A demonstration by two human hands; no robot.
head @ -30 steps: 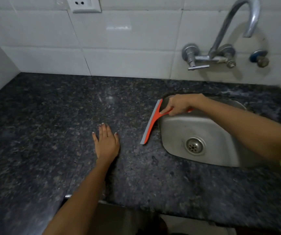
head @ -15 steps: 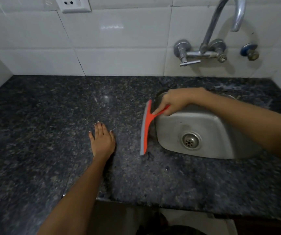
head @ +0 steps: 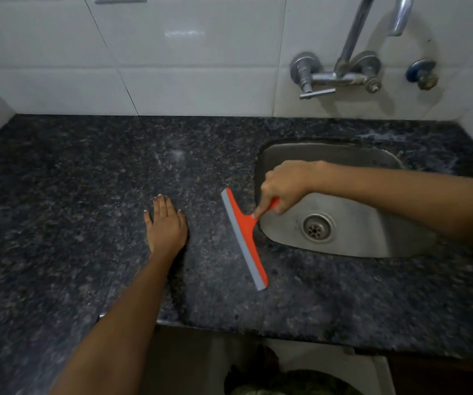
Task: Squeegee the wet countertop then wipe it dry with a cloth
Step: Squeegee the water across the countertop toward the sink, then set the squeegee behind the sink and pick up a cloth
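Observation:
An orange squeegee (head: 245, 238) with a grey rubber blade lies against the dark speckled granite countertop (head: 72, 195), just left of the sink. Its blade runs from upper left to lower right. My right hand (head: 285, 188) is closed around the orange handle, with the forefinger stretched along it. My left hand (head: 166, 226) rests flat on the countertop, fingers together, a little left of the blade. No cloth is in view.
A steel sink (head: 340, 215) with a round drain (head: 318, 227) is set into the counter at right. A chrome wall tap (head: 340, 72) hangs above it on white tiles. The counter's front edge (head: 258, 332) runs below the hands.
The squeegee has swung round: its lower end moved right and toward the front edge, so the blade now slants the other way. My left hand stayed flat in place.

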